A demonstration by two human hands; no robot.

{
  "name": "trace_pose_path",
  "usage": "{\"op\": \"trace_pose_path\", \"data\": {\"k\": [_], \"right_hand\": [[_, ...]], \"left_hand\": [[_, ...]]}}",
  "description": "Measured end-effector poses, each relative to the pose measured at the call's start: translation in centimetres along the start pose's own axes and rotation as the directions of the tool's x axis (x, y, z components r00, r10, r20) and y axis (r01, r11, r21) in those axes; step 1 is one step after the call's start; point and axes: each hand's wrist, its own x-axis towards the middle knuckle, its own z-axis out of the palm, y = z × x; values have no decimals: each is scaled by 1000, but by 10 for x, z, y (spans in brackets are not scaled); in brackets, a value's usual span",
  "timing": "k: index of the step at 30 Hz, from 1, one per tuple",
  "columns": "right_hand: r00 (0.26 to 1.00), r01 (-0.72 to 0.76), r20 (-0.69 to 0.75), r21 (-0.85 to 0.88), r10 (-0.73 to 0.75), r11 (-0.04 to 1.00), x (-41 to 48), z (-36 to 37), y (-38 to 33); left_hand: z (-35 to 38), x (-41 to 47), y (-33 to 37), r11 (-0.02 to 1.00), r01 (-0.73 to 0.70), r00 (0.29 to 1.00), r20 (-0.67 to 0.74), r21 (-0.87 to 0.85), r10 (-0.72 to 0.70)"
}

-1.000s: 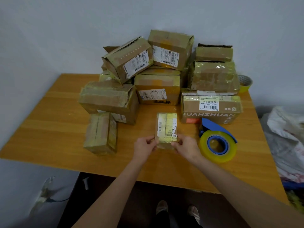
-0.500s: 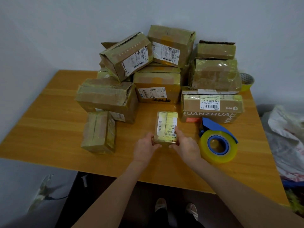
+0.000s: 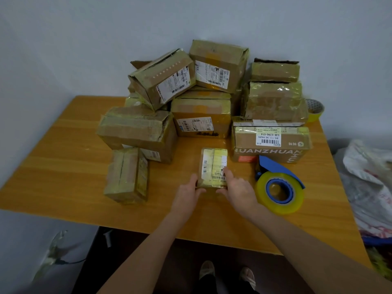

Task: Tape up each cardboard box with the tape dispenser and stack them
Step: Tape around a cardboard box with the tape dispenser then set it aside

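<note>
A small taped box point(image 3: 213, 164) with white and yellow labels lies flat in the middle of the wooden table point(image 3: 63, 166). My left hand point(image 3: 186, 193) grips its near left corner. My right hand point(image 3: 238, 189) grips its near right side, with fingers laid over the label. The blue tape dispenser point(image 3: 279, 187) with a yellow-clear roll sits on the table just right of my right hand. A heap of taped cardboard boxes point(image 3: 201, 115) is piled behind, against the wall.
A small taped box point(image 3: 127, 175) lies apart at the left front. A box printed "ZHUANZHUAN" point(image 3: 270, 143) stands right behind the dispenser. A spare tape roll point(image 3: 316, 109) sits at the far right corner. Plastic bags point(image 3: 369, 187) lie beside the table's right edge.
Both hands have closed further round the near end of the small box and pushed it slightly away. The dispenser has not moved.
</note>
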Motion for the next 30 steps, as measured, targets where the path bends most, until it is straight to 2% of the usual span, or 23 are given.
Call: {"op": "trace_pose_path", "data": {"k": [6,10,16,18,20,22,24,27,30], "right_hand": [[999,-33,41,104,29,994,-3,-14,0],[996,-64,62,127,56,990,0,-16,-9],[995,-102,15,180,101,978,0,-17,-2],[984,-177,42,282,172,943,1,-21,1],[950,-312,176,498,258,809,3,-22,1],[899,-439,350,691,265,575,3,-21,0],[856,-517,457,758,241,398,1,-16,-1],[828,-561,521,777,210,286,3,-12,-5],[796,-606,583,771,164,196,5,-12,-18]], "left_hand": [[-14,1,7,983,92,986,150,-157,-68],[-12,6,20,980,173,981,102,-96,-163],[-13,7,20,981,173,980,111,-83,-163],[-13,7,21,970,205,978,63,-129,-198],[-12,5,23,927,272,962,51,-258,-268],[-9,3,25,876,314,949,108,-365,-295],[-8,1,25,843,347,938,136,-411,-320],[-16,-6,19,783,402,912,128,-474,-391],[-35,-17,10,826,395,916,97,-402,-390]]}}
